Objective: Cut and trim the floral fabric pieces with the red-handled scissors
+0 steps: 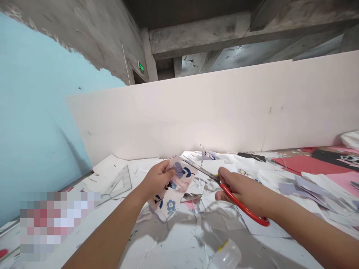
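Note:
Between thumb and fingers, my left hand (160, 178) grips a piece of floral fabric (175, 192), pale pink with blue and purple flowers; I cannot tell whether it is cloth or paper. My right hand (237, 186) is closed around a pair of scissors (241, 207) with red handles. The blades point up and to the left, and lie at the upper right edge of the floral piece. Whether the blades are apart is hard to make out. Under both hands, white scraps and offcuts cover the table.
A clear set square (121, 182) lies left of my hands. A small translucent container (228, 254) with a yellow mark is near the front. Red sheets (304, 164) and lilac pieces (308, 190) lie to the right. A white panel (213, 112) stands behind the table.

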Demonstrator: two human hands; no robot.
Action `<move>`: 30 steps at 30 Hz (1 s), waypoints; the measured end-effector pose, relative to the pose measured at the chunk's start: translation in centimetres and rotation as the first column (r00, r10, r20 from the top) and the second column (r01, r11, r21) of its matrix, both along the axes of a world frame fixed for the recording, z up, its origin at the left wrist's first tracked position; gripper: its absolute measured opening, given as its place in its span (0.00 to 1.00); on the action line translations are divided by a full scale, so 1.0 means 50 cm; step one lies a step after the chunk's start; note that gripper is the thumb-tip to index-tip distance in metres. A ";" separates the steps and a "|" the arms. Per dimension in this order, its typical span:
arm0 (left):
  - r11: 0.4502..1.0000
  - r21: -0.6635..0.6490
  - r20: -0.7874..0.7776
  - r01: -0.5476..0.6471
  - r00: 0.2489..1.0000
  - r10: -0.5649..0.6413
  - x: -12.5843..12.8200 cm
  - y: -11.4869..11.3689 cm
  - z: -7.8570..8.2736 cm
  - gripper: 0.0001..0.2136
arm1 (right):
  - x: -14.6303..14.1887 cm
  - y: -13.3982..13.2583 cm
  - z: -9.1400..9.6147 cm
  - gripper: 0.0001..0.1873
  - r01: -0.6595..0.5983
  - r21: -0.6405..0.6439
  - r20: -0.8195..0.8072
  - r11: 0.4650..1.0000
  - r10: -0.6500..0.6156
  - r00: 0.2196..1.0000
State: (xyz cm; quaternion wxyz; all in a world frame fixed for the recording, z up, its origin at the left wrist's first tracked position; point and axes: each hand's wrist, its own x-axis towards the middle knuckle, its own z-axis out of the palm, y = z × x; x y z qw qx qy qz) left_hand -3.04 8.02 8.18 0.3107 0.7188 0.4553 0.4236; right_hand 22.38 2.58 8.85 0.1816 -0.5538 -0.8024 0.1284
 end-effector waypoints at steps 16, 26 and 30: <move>0.992 -0.092 0.099 0.088 0.992 -0.079 -0.017 0.018 -0.009 0.11 | -0.014 0.001 0.013 0.15 0.013 -0.047 0.035 0.999 -0.011 0.999; 0.983 -0.154 0.141 0.101 0.987 -0.080 -0.019 0.016 -0.008 0.12 | -0.023 -0.005 0.008 0.13 0.007 -0.099 -0.066 0.995 -0.013 0.998; 0.980 -0.162 0.124 0.119 0.987 -0.099 -0.020 0.014 -0.006 0.11 | -0.023 0.002 0.001 0.13 0.020 -0.089 -0.047 0.996 -0.024 0.999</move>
